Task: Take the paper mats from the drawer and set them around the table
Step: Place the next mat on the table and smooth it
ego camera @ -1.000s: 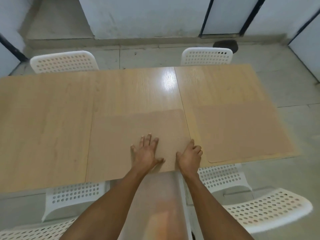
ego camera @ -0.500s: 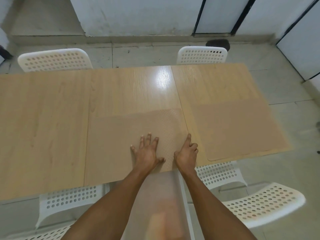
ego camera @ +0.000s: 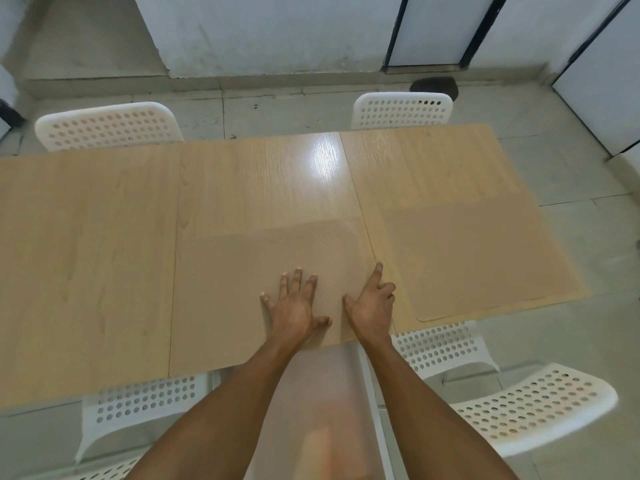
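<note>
A brown paper mat (ego camera: 242, 282) lies flat on the near middle of the wooden table (ego camera: 86, 237). My left hand (ego camera: 294, 306) rests palm down on its right part with fingers spread. My right hand (ego camera: 372, 306) lies at the mat's right edge, forefinger stretched out along it and the other fingers curled. A second paper mat (ego camera: 474, 258) lies flat on the table's right section, reaching the near edge. Neither hand holds anything.
White perforated chairs stand around the table: two at the far side (ego camera: 107, 126) (ego camera: 401, 109), two tucked under the near edge (ego camera: 145, 400) (ego camera: 440, 348), and one pulled out at the lower right (ego camera: 533, 410). A tiled floor and walls lie beyond.
My right forefinger has stretched out along the mat's right edge. The view has tilted slightly; the mats and my left hand have stayed in place.
</note>
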